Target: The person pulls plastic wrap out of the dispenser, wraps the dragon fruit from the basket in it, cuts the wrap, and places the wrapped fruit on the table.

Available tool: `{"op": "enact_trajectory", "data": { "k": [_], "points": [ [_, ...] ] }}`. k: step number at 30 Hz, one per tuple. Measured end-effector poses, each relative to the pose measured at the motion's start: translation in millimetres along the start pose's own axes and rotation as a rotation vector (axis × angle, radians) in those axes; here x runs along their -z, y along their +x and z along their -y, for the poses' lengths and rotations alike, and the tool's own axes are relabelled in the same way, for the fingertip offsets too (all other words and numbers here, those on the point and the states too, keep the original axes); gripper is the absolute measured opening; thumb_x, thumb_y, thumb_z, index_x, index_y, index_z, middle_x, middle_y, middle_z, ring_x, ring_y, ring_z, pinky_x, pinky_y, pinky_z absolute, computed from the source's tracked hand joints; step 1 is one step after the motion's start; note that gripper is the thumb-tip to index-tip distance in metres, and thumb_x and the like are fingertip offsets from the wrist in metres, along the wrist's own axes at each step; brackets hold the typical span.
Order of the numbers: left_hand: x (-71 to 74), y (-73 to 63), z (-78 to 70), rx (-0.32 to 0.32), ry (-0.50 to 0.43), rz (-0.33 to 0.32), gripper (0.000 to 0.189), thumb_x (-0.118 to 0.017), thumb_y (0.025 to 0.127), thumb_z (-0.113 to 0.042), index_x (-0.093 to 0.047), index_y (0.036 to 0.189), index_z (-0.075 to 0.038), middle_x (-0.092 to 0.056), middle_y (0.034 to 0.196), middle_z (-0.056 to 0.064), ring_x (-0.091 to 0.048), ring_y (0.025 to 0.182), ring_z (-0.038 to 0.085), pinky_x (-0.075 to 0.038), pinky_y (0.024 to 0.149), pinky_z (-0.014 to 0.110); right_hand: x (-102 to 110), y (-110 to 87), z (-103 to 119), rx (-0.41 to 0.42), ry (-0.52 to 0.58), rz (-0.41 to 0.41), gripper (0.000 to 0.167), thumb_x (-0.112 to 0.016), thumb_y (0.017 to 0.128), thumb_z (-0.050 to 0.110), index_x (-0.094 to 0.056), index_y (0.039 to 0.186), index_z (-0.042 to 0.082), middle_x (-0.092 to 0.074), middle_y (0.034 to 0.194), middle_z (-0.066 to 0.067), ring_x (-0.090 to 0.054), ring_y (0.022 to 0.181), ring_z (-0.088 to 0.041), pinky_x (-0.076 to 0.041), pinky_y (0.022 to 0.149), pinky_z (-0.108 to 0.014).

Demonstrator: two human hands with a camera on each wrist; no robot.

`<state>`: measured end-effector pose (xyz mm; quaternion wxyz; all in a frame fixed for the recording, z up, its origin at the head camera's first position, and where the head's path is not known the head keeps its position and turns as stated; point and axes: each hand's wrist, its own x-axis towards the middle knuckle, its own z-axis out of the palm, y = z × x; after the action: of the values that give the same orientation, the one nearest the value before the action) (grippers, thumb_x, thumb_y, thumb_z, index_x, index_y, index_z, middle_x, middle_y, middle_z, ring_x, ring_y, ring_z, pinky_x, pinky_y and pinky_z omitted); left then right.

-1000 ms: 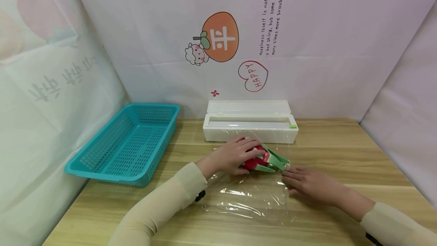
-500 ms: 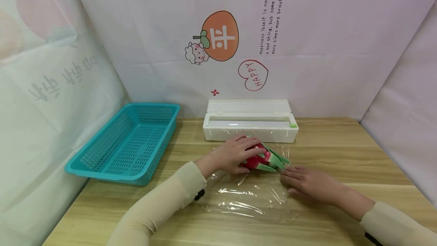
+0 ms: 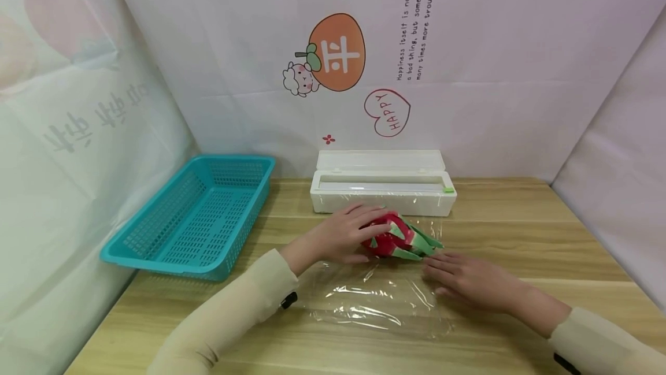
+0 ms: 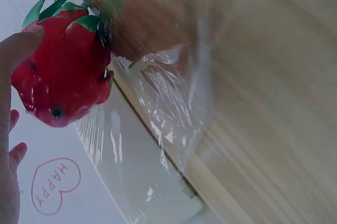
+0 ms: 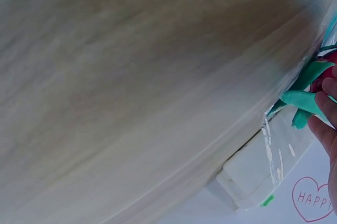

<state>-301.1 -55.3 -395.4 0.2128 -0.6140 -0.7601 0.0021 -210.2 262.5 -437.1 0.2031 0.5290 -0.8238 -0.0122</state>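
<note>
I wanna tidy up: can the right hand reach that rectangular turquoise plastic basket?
Probably not easily: between the right hand and basket are the left hand, its cream sleeve and a rounded, red, green-leaved fruit.

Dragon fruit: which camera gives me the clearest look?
The left wrist view: the dragon fruit shows large and close, only partly covered by the left hand. The head view shows it smaller, its left end behind that hand. The right wrist view catches just green leaves and a little red at the right edge.
</note>
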Motion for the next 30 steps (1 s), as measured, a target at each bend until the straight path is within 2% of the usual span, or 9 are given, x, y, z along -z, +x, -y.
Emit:
{"op": "enact_trajectory", "data": {
  "k": [3,10,16,18,21,25,27,30],
  "points": [
    [3.2,-8.5,-0.3,0.007,-0.003,-0.014,0.08,-0.079,0.075,-0.048,-0.049,0.14,-0.013,-0.042,0.147,0.016,-0.035,0.137,0.03,-0.026,0.112,0.047,2.7,2.7,1.9,-0.004,0.003,-0.002,0.04,-0.055,0.099,0.034,-0.066,0.119,0.001,-0.065,0.121,-0.013,-0.062,0.109,-0.032,-0.052,0.087,-0.048],
    [10.5,-32.2,-2.5,0.032,-0.025,-0.03,0.079,-0.082,0.075,-0.037,-0.047,0.141,-0.011,-0.042,0.147,0.017,-0.033,0.138,0.03,-0.025,0.113,0.048,5.5,5.9,9.4,-0.025,-0.015,0.011,0.043,-0.054,0.099,0.037,-0.066,0.122,0.002,-0.065,0.122,-0.014,-0.062,0.109,-0.032,-0.051,0.088,-0.048],
    [14.9,-52.0,-9.3,0.038,-0.05,-0.054,0.072,-0.08,0.076,-0.033,-0.05,0.137,-0.01,-0.044,0.144,0.017,-0.036,0.136,0.03,-0.027,0.112,0.047,5.9,8.1,15.3,0.002,-0.008,-0.029,0.044,-0.056,0.098,0.036,-0.065,0.122,0.001,-0.065,0.121,-0.014,-0.063,0.108,-0.03,-0.052,0.088,-0.047],
    [16.7,-58.3,-12.4,0.042,-0.05,-0.041,0.074,-0.081,0.076,-0.036,-0.049,0.137,-0.01,-0.044,0.145,0.017,-0.036,0.136,0.029,-0.028,0.112,0.047,4.9,9.1,16.4,0.024,0.001,-0.041,0.043,-0.059,0.097,0.035,-0.065,0.122,0.001,-0.065,0.121,-0.014,-0.063,0.108,-0.029,-0.052,0.087,-0.047],
    [19.3,-67.1,-18.4,0.049,-0.049,-0.013,0.075,-0.081,0.076,-0.038,-0.049,0.138,-0.01,-0.044,0.145,0.016,-0.037,0.136,0.028,-0.026,0.113,0.046,5.4,9.5,19.9,0.025,0.026,-0.014,0.043,-0.062,0.095,0.034,-0.064,0.123,0.002,-0.065,0.122,-0.013,-0.062,0.11,-0.028,-0.053,0.087,-0.047],
    [19.2,-79.3,-25.7,0.024,-0.017,0.002,0.073,-0.078,0.079,-0.041,-0.05,0.139,-0.01,-0.045,0.145,0.014,-0.039,0.135,0.029,-0.026,0.113,0.047,8.2,9.5,26.3,0.006,0.051,0.028,0.043,-0.063,0.094,0.034,-0.064,0.125,0.004,-0.063,0.125,-0.011,-0.061,0.112,-0.028,-0.053,0.087,-0.045],
    [18.3,-84.6,-28.3,0.002,-0.012,-0.001,0.071,-0.076,0.08,-0.042,-0.05,0.139,-0.01,-0.045,0.146,0.013,-0.041,0.134,0.03,-0.029,0.111,0.049,8.9,9.8,29.4,0.015,0.056,0.024,0.042,-0.064,0.094,0.033,-0.064,0.125,0.005,-0.063,0.125,-0.01,-0.061,0.112,-0.028,-0.053,0.087,-0.045],
    [17.9,-92.8,-32.0,0.0,-0.036,0.021,0.069,-0.074,0.082,-0.042,-0.05,0.139,-0.011,-0.042,0.148,0.011,-0.039,0.135,0.029,-0.031,0.109,0.05,8.5,9.2,33.8,0.03,0.054,0.02,0.041,-0.065,0.093,0.033,-0.064,0.125,0.007,-0.063,0.125,-0.01,-0.061,0.112,-0.027,-0.052,0.088,-0.044]
  ]
}}
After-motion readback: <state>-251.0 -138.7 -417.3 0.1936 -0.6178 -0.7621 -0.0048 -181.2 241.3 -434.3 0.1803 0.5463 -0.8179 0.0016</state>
